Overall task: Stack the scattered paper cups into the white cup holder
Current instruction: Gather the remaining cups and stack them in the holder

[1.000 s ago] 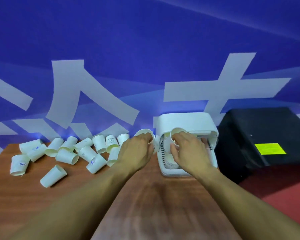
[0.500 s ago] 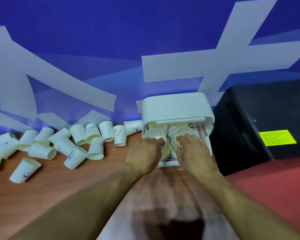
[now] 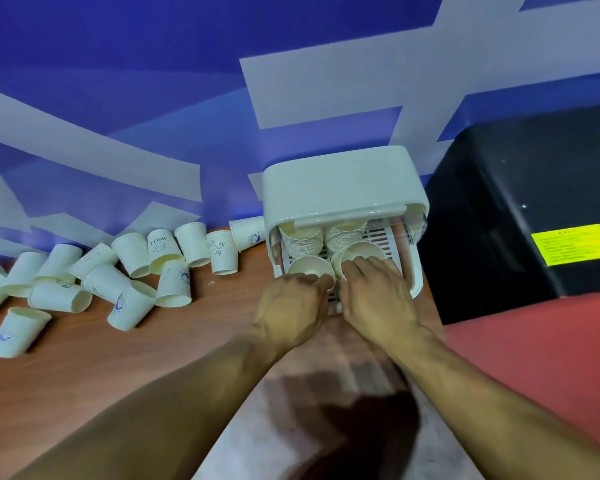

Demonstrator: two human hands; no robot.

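The white cup holder (image 3: 336,188) stands on the wooden table against the blue wall, its front open. Two stacks of paper cups (image 3: 302,239) sit at the back of its slotted tray. My left hand (image 3: 291,304) grips a paper cup (image 3: 309,266) at the tray's front left. My right hand (image 3: 378,296) grips another paper cup (image 3: 359,252) just right of it, fingers over the rim. Both cups face mouth up, side by side. Several scattered paper cups (image 3: 125,268) lie on their sides to the left.
A black box (image 3: 520,216) with a yellow label (image 3: 572,242) stands directly right of the holder. A red surface (image 3: 548,344) lies below it, beyond the table's right edge. The blue and white wall (image 3: 187,98) closes off the back of the table (image 3: 153,358).
Both hands moved their cups from the holder's open front down onto the tray's front row. The camera moved closer and tilted down.
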